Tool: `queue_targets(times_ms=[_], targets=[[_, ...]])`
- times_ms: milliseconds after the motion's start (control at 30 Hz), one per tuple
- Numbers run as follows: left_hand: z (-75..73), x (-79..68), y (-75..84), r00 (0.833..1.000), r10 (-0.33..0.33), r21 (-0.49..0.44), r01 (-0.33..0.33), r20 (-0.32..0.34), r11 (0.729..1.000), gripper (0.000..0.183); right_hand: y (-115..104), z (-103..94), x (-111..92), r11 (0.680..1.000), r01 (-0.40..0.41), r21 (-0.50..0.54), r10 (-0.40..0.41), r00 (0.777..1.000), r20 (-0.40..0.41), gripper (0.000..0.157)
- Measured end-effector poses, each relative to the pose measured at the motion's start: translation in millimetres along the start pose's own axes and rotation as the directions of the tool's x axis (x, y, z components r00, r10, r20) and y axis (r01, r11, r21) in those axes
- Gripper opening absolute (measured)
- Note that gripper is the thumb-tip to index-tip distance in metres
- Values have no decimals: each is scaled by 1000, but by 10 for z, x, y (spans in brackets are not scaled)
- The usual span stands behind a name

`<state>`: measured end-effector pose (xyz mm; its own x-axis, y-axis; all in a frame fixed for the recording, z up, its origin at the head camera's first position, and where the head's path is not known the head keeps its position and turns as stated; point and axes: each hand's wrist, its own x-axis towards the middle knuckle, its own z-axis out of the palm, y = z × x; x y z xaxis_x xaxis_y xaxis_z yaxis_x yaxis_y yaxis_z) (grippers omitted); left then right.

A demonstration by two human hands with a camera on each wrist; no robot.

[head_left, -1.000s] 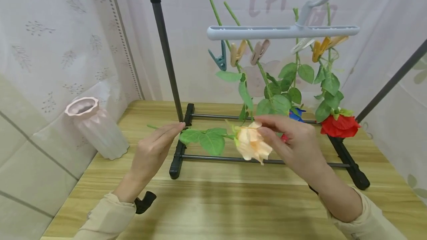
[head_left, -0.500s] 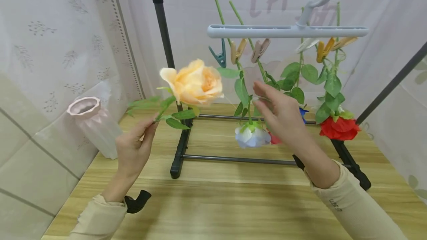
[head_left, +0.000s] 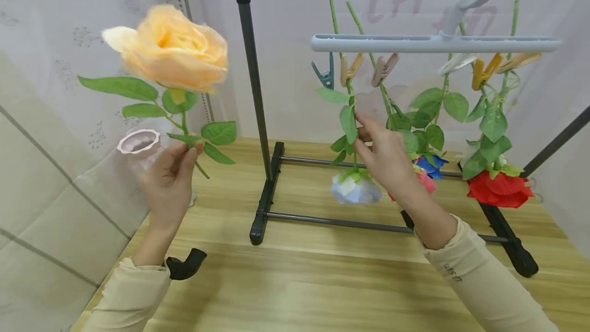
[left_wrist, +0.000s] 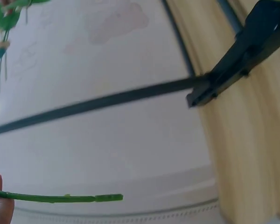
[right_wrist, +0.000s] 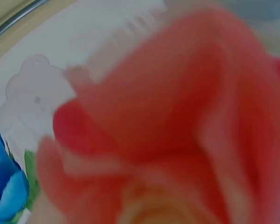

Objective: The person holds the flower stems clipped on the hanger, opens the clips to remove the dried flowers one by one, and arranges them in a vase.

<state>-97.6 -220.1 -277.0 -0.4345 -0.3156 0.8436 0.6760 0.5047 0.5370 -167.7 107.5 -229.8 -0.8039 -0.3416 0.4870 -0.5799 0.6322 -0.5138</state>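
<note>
My left hand (head_left: 168,183) pinches the stem of a peach artificial rose (head_left: 177,50), bloom up, at the left of the head view. In the left wrist view the cut end of its stem (left_wrist: 84,198) sticks out past my fingertips (left_wrist: 2,210). My right hand (head_left: 389,155) pinches the stem of a pale blue-white rose (head_left: 356,190) among its leaves. That rose hangs bloom down from a beige clothespin (head_left: 351,69) on the light blue hanger (head_left: 392,44). A coral-pink rose (right_wrist: 163,107) fills the right wrist view, hiding my right fingers there.
A black rack (head_left: 258,91) carries the hanger. Red (head_left: 500,190) and blue (head_left: 430,166) roses hang at right. A mauve clothespin (head_left: 384,69) holds another stem; a teal clothespin (head_left: 325,73) hangs at the left end. A pinkish vase (head_left: 138,142) stands behind my left hand.
The peach rose has gone from lying sideways between both hands to upright in my left hand, moved left and up. My right hand has let go of it and reached the pale rose's stem.
</note>
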Motion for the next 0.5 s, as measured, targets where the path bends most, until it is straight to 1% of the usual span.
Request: queue_targets(times_ms=[33,133,167,233,267,300,400,500], targets=[[-16,61,-20,1000,-17,-31,16,-22,999,10,8,4,5,1000,-7,2,7,1000,-2,45],[-85,277,-85,994,-70,-71,63,-89,995,14,31,16,25,1000,-22,0,22,1000,-8,44],[-114,355,-110,990,-91,-64,84,-109,994,13,36,21,30,1000,-28,1,28,1000,-11,44],[-173,520,-163,978,-146,-113,130,-151,985,10,43,28,35,999,-33,-4,33,999,-13,43],[-201,603,-189,969,-179,-146,155,-169,977,9,44,32,36,999,-35,-8,35,999,-12,43],[-226,684,-219,959,-212,-200,173,-190,964,10,44,37,35,999,-36,-10,35,999,-13,43],[-295,903,-305,923,-300,-311,219,-241,925,9,40,57,34,1000,-30,-6,30,999,-15,42],[-349,1053,-426,895,-357,-368,249,-266,896,10,42,86,45,1000,-10,-9,10,1000,-29,40]])
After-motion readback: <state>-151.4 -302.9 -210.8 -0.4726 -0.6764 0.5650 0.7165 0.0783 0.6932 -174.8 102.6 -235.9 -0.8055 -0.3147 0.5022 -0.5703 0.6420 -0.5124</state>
